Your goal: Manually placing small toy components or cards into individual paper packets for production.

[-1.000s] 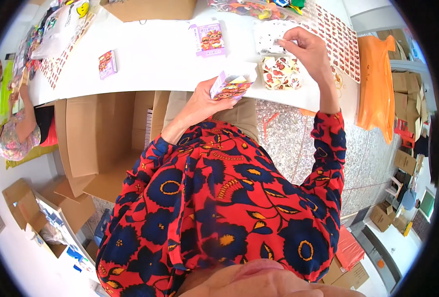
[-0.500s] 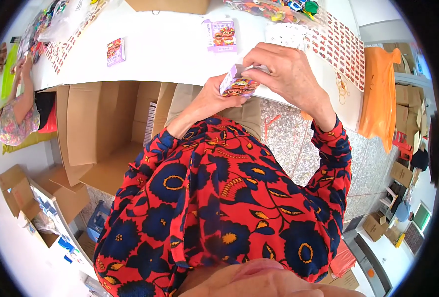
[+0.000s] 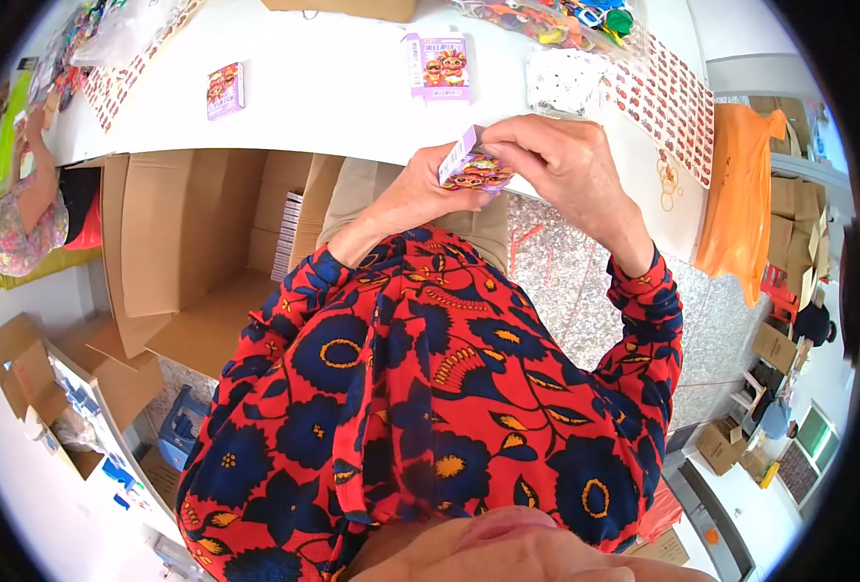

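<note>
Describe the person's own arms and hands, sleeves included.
The left sleeve and right sleeve are red, patterned with large navy flowers and yellow-orange details, and end short of the wrists. The left hand and right hand are ungloved.

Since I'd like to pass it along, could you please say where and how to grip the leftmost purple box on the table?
Probably by the long sides of the leftmost purple box, the grip coming from the near side of the table: those sides run roughly front to back, with the narrower width between.
</note>
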